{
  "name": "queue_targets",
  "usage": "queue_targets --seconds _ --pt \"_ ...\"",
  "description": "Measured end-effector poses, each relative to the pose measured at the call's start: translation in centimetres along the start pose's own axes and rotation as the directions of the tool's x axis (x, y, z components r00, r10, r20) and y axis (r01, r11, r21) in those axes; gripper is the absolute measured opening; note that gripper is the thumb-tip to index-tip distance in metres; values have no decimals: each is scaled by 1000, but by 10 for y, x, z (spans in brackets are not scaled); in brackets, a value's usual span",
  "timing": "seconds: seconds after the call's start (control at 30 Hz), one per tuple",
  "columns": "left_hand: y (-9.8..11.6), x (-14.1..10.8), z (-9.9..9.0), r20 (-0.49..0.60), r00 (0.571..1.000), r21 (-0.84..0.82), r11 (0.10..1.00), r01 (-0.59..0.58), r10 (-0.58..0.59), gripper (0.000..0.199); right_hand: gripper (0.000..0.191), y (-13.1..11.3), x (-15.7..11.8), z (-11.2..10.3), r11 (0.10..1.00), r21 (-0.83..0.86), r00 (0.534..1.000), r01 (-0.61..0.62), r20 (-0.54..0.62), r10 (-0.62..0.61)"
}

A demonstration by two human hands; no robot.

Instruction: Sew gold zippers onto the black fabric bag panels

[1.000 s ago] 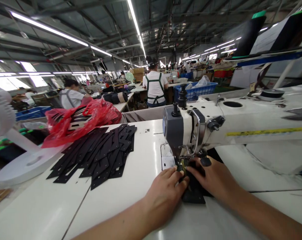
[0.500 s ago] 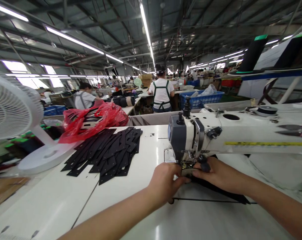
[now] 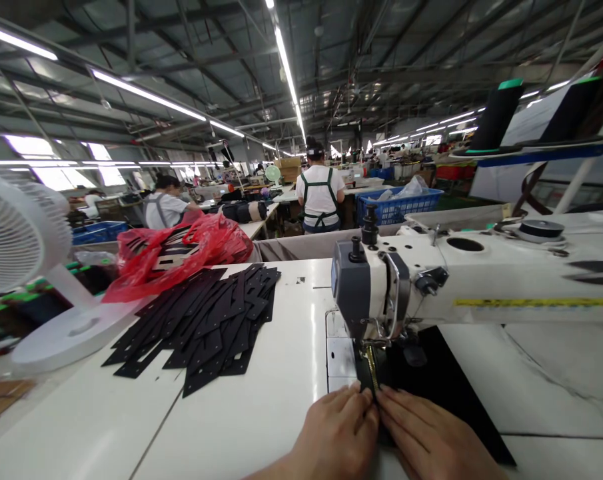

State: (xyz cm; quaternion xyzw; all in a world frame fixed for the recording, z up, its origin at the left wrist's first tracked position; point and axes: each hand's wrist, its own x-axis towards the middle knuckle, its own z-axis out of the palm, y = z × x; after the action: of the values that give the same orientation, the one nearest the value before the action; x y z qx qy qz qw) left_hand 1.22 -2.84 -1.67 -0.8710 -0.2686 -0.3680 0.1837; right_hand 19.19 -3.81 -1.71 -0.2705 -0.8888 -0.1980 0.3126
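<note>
A white sewing machine stands over a black fabric piece. A zipper with gold-coloured teeth runs from beneath the machine's foot toward me, along the left part of the fabric. My left hand is closed, its bent fingers pressed together at the zipper's near left edge. Beside it, my right hand lies flat on the fabric with fingers stretched out, their tips by the zipper's right side. My hands nearly touch each other and hide the zipper's near end.
Left on the white table lies a pile of black strips with holes, by a red plastic bag and a white fan. Scissors rest on the machine; thread cones stand behind. Two people work ahead, near a blue basket.
Both hands have drawn back from the needle area toward me. The right hand has gone from pinching beside the foot to lying flat. The zipper teeth and more black fabric now show.
</note>
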Motion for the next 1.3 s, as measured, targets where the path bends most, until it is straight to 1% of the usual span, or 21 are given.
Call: queue_targets --seconds 0.13,0.27,0.4,0.47,0.6,0.77,0.87,0.93,1.03,1.1,1.2,1.3 --pt "-4 1 4 -45 999 -17 1000 -7 6 32 39 6 5 -3 999 -3 999 36 22 -36" --pt "-9 1 6 -24 1000 -32 999 -17 16 32 41 9 5 -2 999 1 999 39 10 -39" --pt "-12 5 6 -27 1000 -64 998 -17 15 33 39 14 7 -2 999 15 998 49 29 -49" --pt "-14 8 7 -6 1000 -85 996 -6 6 34 39 16 8 -1 998 31 998 46 47 -48" --pt "-20 12 8 55 998 -118 993 -12 19 33 39 19 10 3 998 61 997 -12 72 7" --pt "-29 13 14 84 996 -83 996 19 -12 29 40 24 19 11 992 112 999 -52 15 50" --pt "-32 14 17 149 988 -61 996 60 -50 29 41 27 25 14 991 120 998 -65 -17 67" --pt "-34 14 17 196 976 -50 993 109 -97 30 41 27 25 16 994 84 997 -68 -29 70" --pt "-35 9 12 268 955 -82 985 152 -125 22 42 25 19 17 996 -62 996 -69 -54 66" --pt "-34 4 8 255 962 -115 984 133 -100 18 41 23 12 16 990 -138 999 -36 -29 32" --pt "-33 -1 6 182 978 -111 987 119 -98 19 41 23 5 15 988 -150 999 19 30 -15" --pt "-33 1 6 179 980 -127 986 108 -84 21 43 23 5 17 986 -164 1000 10 8 -9"
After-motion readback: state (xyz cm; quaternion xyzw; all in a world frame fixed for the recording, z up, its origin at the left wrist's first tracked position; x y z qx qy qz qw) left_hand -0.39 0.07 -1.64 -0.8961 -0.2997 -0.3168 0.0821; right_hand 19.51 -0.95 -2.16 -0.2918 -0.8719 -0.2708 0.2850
